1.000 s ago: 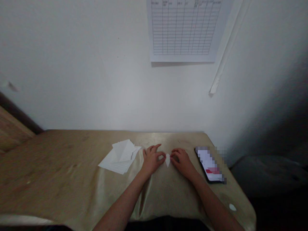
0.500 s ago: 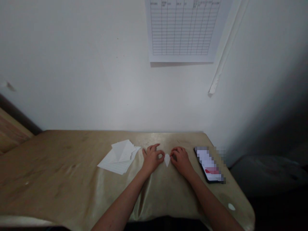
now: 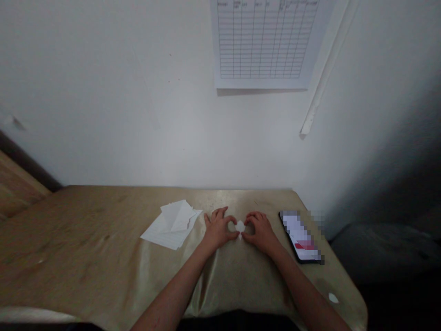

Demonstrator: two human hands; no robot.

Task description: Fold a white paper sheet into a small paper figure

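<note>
Brown tabletop: small paper, long axis near-far, tip nearward; left hand, right hand pinching edges.

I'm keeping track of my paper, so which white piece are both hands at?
The small pointed piece between the left hand and right hand; the larger sheets lie untouched in a pile to the left.

1 head-worn camera, close above and behind the left hand and right hand, looks forward and down across the worktop to the wall.
</note>
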